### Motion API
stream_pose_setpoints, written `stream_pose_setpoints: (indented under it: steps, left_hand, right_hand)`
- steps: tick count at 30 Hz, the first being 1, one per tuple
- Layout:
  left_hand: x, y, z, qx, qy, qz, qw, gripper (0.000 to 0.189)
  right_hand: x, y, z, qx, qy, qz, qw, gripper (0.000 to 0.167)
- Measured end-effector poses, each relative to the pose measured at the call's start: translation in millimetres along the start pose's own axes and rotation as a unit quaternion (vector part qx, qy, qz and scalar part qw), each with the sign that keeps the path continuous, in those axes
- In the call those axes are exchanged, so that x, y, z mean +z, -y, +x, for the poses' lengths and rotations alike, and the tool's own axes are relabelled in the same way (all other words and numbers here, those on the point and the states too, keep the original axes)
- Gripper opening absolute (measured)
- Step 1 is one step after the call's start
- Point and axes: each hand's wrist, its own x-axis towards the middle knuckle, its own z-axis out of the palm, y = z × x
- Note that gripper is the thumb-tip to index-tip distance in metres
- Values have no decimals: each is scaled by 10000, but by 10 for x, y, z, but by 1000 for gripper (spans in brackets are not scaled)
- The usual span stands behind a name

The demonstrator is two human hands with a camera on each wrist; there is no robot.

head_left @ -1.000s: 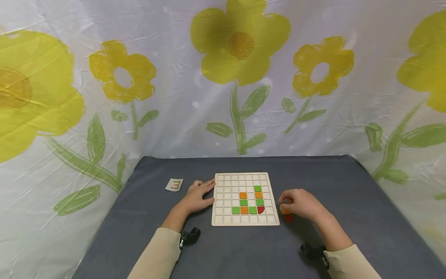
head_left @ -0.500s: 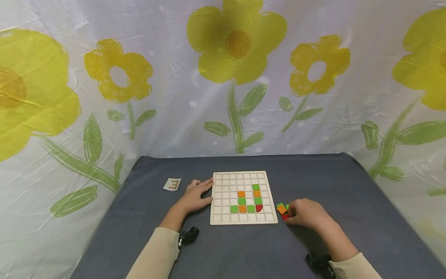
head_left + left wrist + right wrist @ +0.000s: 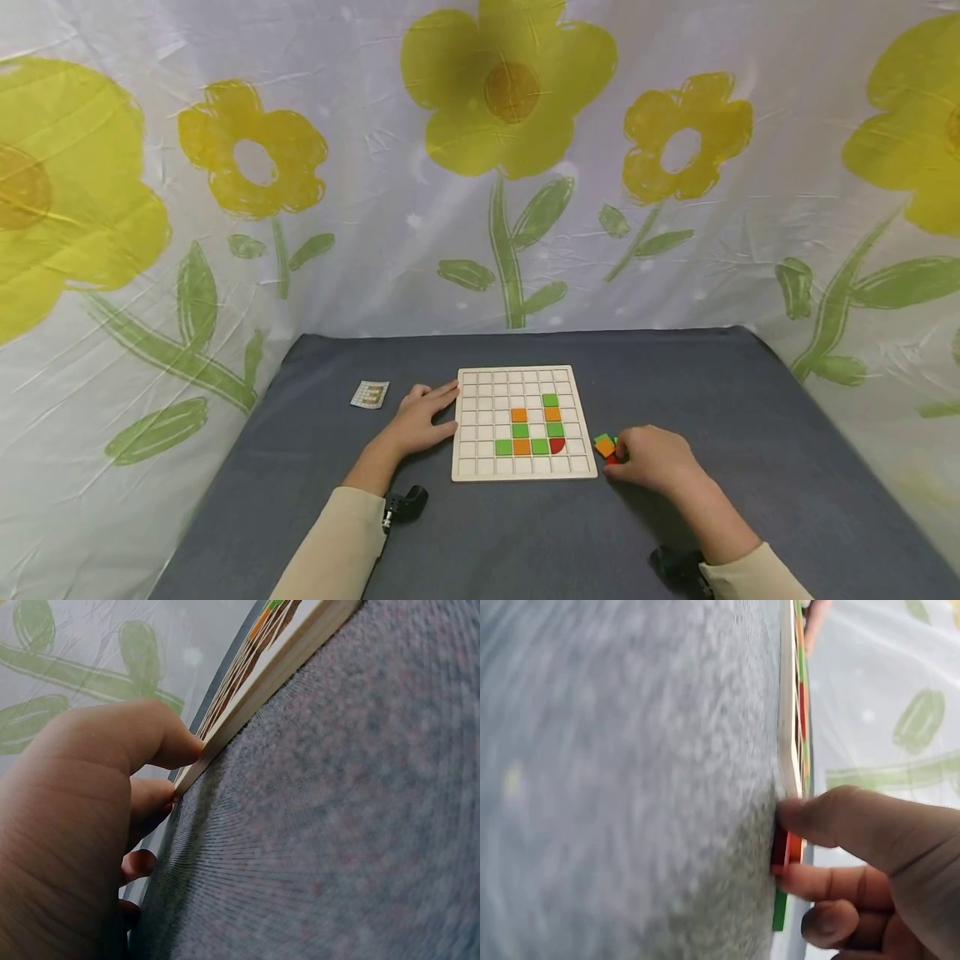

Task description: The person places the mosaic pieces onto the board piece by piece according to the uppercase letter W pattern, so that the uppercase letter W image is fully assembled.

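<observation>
A pale wooden grid board [image 3: 483,472] lies on the cloth. Green and orange square tiles sit in its cells, along with a red quarter-round tile [image 3: 557,446]. My left hand [image 3: 415,427] touches the board's left edge with thumb and fingertips, fingers fairly straight. In the left wrist view, the thumb [image 3: 176,746] meets the board's side. Just right of the board, my right hand [image 3: 654,457] pinches a red tile [image 3: 781,851] between thumb and finger, low at the cloth. Close to it lie an orange tile [image 3: 604,448] and a green tile [image 3: 602,438], partly overlapping.
A small card [image 3: 370,395] printed with a grid pattern lies left of the board. Dark grey cloth [image 3: 525,542] covers the table. Behind it hangs a white curtain [image 3: 375,275] with yellow flowers. Dark wrist devices sit near both cuffs.
My right hand has moved down from above the orange tile to the red tile and now pinches it, shifting slightly left. My left hand keeps its place at the board's edge.
</observation>
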Motion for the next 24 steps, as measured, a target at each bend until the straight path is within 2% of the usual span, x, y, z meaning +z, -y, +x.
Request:
stream_pose_setpoints:
  steps: [5, 11, 18, 24]
  left_hand:
    - [-13, -8, 1, -20, 16, -21, 10000, 65]
    - [13, 24, 15, -38, -31, 6, 10000, 65]
    - [34, 45, 19, -41, -69, -84, 9999, 65]
    - [25, 35, 14, -58, -63, -67, 9999, 66]
  right_hand:
    - [-4, 57, 0, -132, -280, -180, 9994, 40]
    - [-11, -16, 2, -229, -421, -91, 9988, 38]
    - [-25, -106, -8, 165, -110, 188, 9996, 34]
    - [15, -99, 20, 269, -192, 108, 9994, 36]
